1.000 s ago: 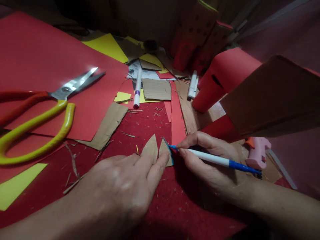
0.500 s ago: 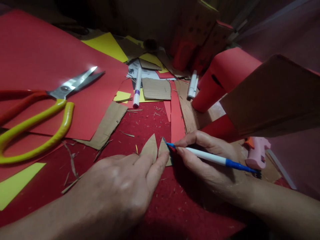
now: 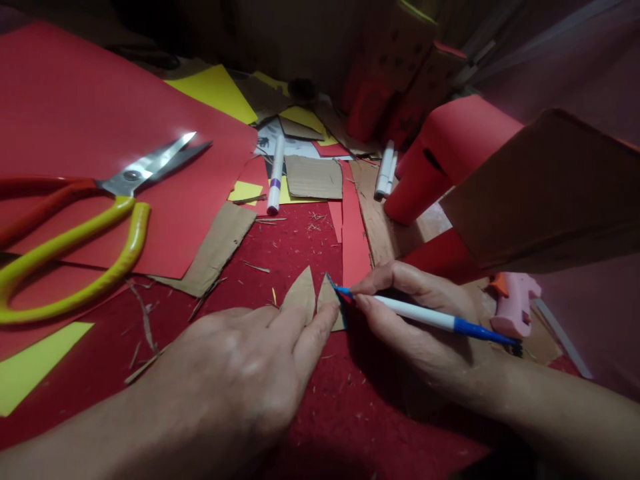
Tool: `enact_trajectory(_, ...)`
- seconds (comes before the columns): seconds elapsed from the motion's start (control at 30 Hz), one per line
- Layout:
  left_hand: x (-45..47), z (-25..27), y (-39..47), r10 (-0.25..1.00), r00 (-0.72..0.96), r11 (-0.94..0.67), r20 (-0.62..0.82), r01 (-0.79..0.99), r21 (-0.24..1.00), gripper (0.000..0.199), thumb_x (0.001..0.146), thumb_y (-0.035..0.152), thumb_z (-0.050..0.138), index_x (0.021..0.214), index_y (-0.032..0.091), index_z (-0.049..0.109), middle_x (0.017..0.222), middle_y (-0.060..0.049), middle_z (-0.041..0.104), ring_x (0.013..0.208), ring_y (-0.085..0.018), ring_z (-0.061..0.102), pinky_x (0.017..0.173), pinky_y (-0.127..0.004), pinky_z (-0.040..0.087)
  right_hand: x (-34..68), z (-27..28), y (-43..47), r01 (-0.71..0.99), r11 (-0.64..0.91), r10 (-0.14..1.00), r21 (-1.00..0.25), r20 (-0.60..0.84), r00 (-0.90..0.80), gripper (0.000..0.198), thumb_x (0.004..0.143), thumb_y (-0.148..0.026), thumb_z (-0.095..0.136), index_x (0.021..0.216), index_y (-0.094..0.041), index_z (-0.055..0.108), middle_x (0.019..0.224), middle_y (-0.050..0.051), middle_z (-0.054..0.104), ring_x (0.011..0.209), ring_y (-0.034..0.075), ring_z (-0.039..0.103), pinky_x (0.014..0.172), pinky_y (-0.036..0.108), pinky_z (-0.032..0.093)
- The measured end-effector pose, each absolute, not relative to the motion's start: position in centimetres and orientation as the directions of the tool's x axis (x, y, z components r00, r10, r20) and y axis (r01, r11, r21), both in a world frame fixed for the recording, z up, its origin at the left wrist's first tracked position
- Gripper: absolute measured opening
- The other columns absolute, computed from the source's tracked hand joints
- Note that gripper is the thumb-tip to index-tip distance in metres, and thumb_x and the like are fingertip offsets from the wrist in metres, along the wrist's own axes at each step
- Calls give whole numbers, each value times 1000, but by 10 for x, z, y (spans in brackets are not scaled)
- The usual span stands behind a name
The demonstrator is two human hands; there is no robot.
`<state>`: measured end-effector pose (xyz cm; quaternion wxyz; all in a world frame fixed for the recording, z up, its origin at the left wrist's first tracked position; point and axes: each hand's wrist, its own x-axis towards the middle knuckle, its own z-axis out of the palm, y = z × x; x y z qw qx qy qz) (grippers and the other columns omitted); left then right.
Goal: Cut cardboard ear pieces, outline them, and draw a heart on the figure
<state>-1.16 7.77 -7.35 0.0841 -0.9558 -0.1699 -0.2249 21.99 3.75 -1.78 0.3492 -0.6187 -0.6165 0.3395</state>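
My left hand lies flat with its fingers stretched out, pressing on two small pointed cardboard pieces on the red surface. One fingertip rests on the right-hand cardboard piece, and the lower parts of both are covered by fingers. In a pinch between thumb and fingers, my right hand holds a white felt-tip pen with a blue end. Its blue tip touches the right edge of that piece, where a dark blue line runs near the point.
Large scissors lie partly open on red paper at left. Beyond the hands are a marker, cardboard scraps and yellow paper. Red paper tubes, a cardboard panel and a pink glue gun stand or lie at right.
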Motion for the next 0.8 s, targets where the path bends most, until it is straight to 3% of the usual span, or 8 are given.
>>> enact_trajectory(0.23, -13, -76, 74, 330, 835, -912, 439, 402, -78, 61, 104, 2, 27, 157, 3, 56, 134, -24, 83, 81, -31, 83, 61, -44, 63, 221, -22, 35, 519, 46, 998, -854, 62, 13, 16, 89, -9, 72, 82, -22, 74, 67, -4, 76, 58, 11, 70, 44, 17, 40)
enact_trajectory(0.6, -13, -72, 78, 292, 864, -923, 411, 367, -116, 59, 107, 1, 25, 156, -2, 57, 133, -25, 82, 83, -29, 82, 68, -41, 63, 225, -27, 32, 493, 28, 1000, -870, 19, -23, 9, 103, -17, 75, 97, -22, 80, 84, -3, 83, 73, 11, 78, 58, 16, 51)
enact_trajectory(0.8, -15, -69, 79, 291, 880, -926, 375, 357, -120, 60, 105, -1, 28, 159, -2, 54, 134, -25, 82, 82, -28, 81, 65, -40, 62, 225, -25, 33, 496, 37, 999, -868, 26, -28, 8, 99, -15, 74, 95, -20, 79, 79, -1, 80, 68, 12, 75, 55, 17, 50)
